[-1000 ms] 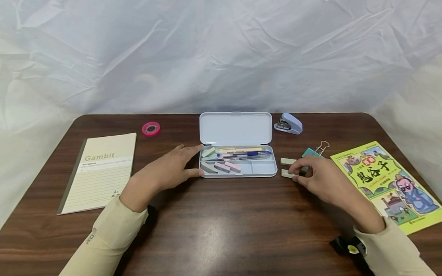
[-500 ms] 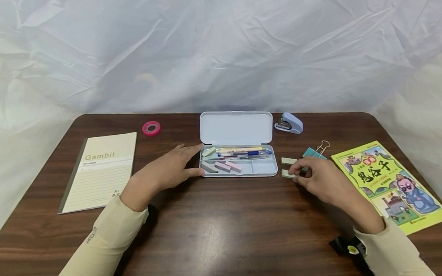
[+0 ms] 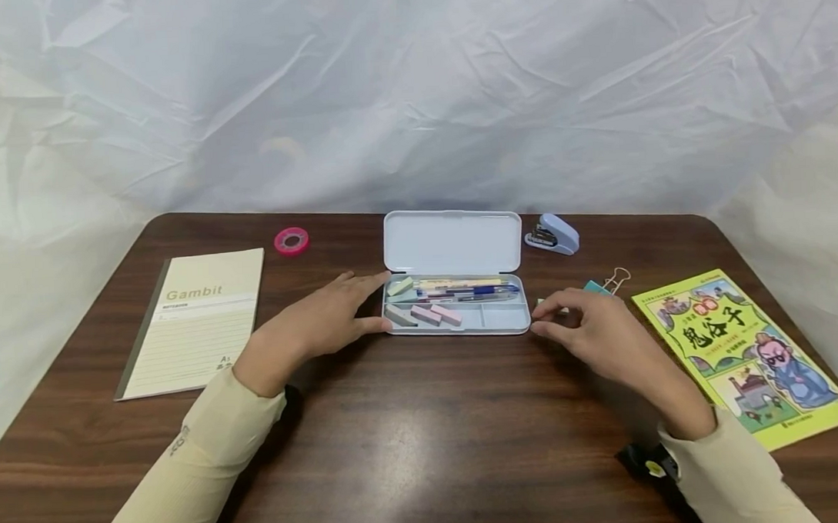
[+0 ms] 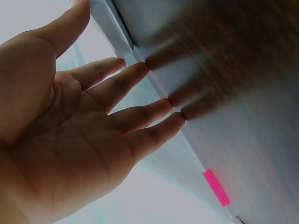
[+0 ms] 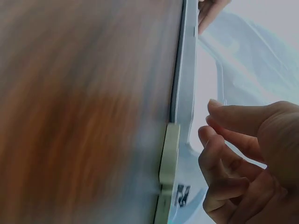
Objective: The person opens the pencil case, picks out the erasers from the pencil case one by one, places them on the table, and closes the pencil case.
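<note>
In the head view a white pencil case (image 3: 507, 314) lies with its lid raised, holding several pens (image 3: 472, 292), pink erasers (image 3: 437, 315) and a pale green eraser (image 3: 400, 286). My left hand (image 3: 317, 319) spreads thumb and straight fingers at the case's left end, fingertips right at its edge. My right hand (image 3: 594, 328) is at the case's right end, thumb and index tips close together, the other fingers loosely bent. Nothing shows between its fingertips in the right wrist view. There, one pale green eraser (image 5: 169, 154) lies beside the case and another below it, both mostly hidden by my hand in the head view.
A teal binder clip (image 3: 596, 287) lies behind my right hand, with a yellow comic book (image 3: 748, 358) to the right. A blue stapler (image 3: 555, 234) stands behind the case on the right. On the left are a notebook (image 3: 192, 323) and a pink tape roll (image 3: 291, 240).
My right hand has moved left from the pale green erasers towards the pencil case's right end. My left hand has stayed at the left end. The whole view has shifted slightly.
</note>
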